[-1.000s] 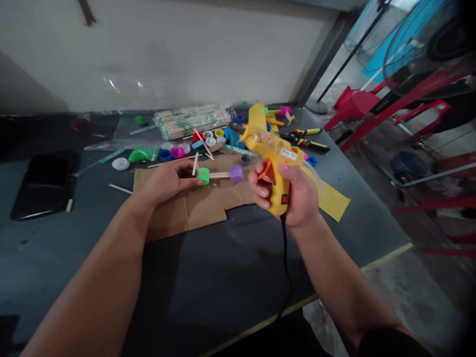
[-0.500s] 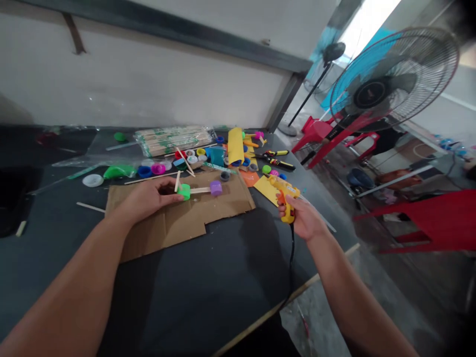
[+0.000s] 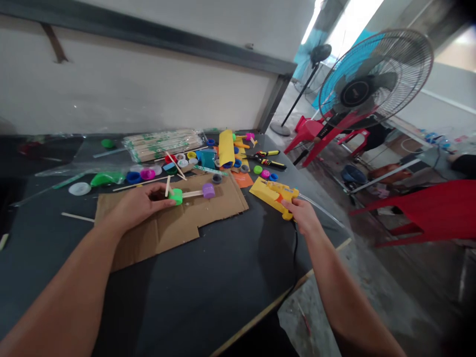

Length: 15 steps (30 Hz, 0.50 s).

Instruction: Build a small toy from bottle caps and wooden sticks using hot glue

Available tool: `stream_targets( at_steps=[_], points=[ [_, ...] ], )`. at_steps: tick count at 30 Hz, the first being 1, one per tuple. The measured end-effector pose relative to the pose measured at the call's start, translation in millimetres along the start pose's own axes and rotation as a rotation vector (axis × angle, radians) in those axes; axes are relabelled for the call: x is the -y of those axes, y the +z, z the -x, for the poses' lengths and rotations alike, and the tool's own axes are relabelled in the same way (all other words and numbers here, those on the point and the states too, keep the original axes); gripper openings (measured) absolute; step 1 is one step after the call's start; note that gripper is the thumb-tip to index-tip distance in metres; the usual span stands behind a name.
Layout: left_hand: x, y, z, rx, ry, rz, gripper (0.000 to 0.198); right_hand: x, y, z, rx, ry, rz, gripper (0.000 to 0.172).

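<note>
My left hand is closed on a green bottle cap above a piece of cardboard. Thin wooden sticks rise from the green cap, and another stick joins it to a purple bottle cap. On the right, my right hand has its fingers on a yellow hot glue gun. The glue gun lies on its side over a yellow paper piece, with its black cord hanging toward the table edge.
Several bottle caps and a bag of wooden sticks lie at the back. Black-and-yellow pliers rest behind the glue gun. A standing fan and a red chair are to the right, beyond the table.
The glue gun has been lowered and turned from upright onto its side at the yellow paper. My left hand keeps the capped stick piece. The camera view has shifted slightly.
</note>
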<state>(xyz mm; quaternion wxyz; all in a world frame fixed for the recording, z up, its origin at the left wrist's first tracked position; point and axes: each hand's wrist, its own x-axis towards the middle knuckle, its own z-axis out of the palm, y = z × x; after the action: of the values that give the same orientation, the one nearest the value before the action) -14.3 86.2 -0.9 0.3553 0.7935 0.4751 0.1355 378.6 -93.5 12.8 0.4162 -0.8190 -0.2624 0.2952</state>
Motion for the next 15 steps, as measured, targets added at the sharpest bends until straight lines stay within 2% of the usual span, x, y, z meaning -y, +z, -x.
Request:
stream_targets(
  at_steps=[4, 11, 15],
  points=[
    [-0.3, -0.4, 0.4, 0.002, 0.013, -0.002, 0.037, -1.2, -0.1, -4.9, -0.089, -0.054, 0.285, 0.018],
    [-3.5, -0.5, 1.4, -0.005, 0.017, 0.031, 0.037, -3.6, 8.0, -1.0, -0.182, -0.098, 0.684, 0.027],
    [-5.3, 0.3, 1.4, -0.015, 0.020, 0.064, 0.037, -3.8, 9.2, -9.5, -0.176, -0.106, 0.835, 0.032]
  ],
)
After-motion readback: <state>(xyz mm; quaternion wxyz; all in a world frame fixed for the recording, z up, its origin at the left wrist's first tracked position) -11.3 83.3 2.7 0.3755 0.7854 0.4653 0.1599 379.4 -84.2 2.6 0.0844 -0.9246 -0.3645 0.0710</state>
